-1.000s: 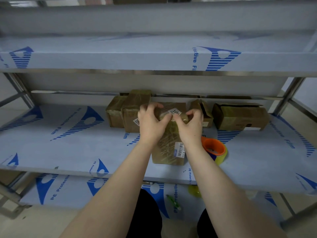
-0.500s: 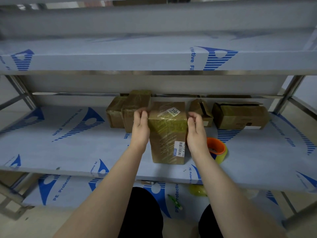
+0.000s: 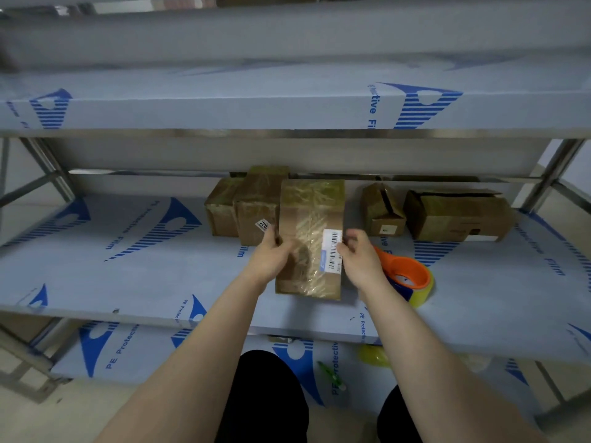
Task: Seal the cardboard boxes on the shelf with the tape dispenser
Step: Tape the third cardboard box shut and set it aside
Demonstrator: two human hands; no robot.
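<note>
box (image 3: 311,225): lying flat on the shelf (image 3: 128,282)
left hand (image 3: 270,255): gripping its left edge
right hand (image 3: 359,259): curling at its right edge, grip unclear
tape dispenser (image 3: 407,276): sitting beside the right wrist

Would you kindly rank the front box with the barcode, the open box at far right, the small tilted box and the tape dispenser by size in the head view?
1. front box with the barcode.
2. open box.
3. tape dispenser and small tilted box look alike; the dispenser is nearer, so I leave them unranked.
</note>
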